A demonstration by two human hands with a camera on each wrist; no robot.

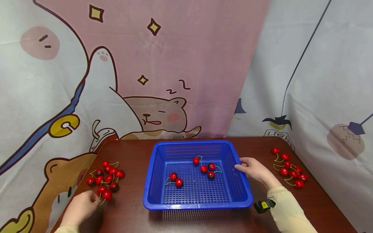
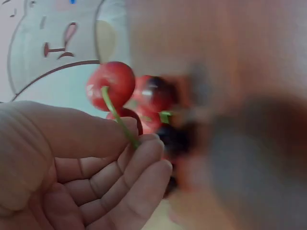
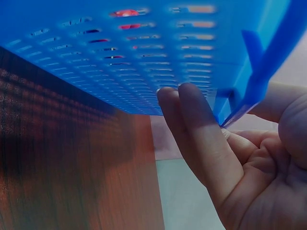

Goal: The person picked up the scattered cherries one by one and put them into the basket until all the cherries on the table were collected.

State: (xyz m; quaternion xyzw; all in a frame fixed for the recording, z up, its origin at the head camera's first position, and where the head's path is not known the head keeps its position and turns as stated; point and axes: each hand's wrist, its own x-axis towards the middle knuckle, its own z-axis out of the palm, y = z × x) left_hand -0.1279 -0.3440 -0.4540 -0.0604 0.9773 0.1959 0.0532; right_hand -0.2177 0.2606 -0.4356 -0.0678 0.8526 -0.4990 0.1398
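Cartoon cloth hangs behind a brown bench. From the head view, the left hand is beside a cherry pile. The right hand grips a blue basket with some cherries inside; more cherries lie right of that hand. In the left wrist view, the left hand pinches a green stem with a red cherry on it. In the right wrist view, two fingers reach under the basket.

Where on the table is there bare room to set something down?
Bare table shows between left cherries and basket, and along the basket's near side. Crowded: the left, where the left hand pinches a stem, and the right, with the right hand gripping the basket and right cherries beyond.
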